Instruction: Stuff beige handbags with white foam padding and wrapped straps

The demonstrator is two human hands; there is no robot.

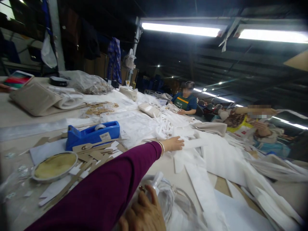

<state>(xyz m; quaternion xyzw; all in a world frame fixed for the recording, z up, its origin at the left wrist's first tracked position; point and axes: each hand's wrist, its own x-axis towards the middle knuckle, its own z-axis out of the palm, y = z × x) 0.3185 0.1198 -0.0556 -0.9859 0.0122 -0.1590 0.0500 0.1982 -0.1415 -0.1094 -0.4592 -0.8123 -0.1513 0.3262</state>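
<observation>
My left hand [172, 143], below a purple sleeve and a bracelet, reaches out over the table. Its fingers are stretched and slightly apart, at the near end of a white foam strip [193, 143]; whether they touch it I cannot tell. A heap of narrow white strips [166, 126] lies just beyond. At the bottom my right hand [144, 211], with a ring, has its fingers curled beside a whitish bundle with plastic-wrapped, looped handles [168, 200]. What lies inside those fingers is hidden.
At left are a blue tape dispenser [93, 134], a round lid-like dish [55, 165] and cardboard scraps [96, 155]. Beige bags [36, 98] lie further back. White sheeting [223, 154] covers the right side. Two people [184, 101] [252, 125] work across the table.
</observation>
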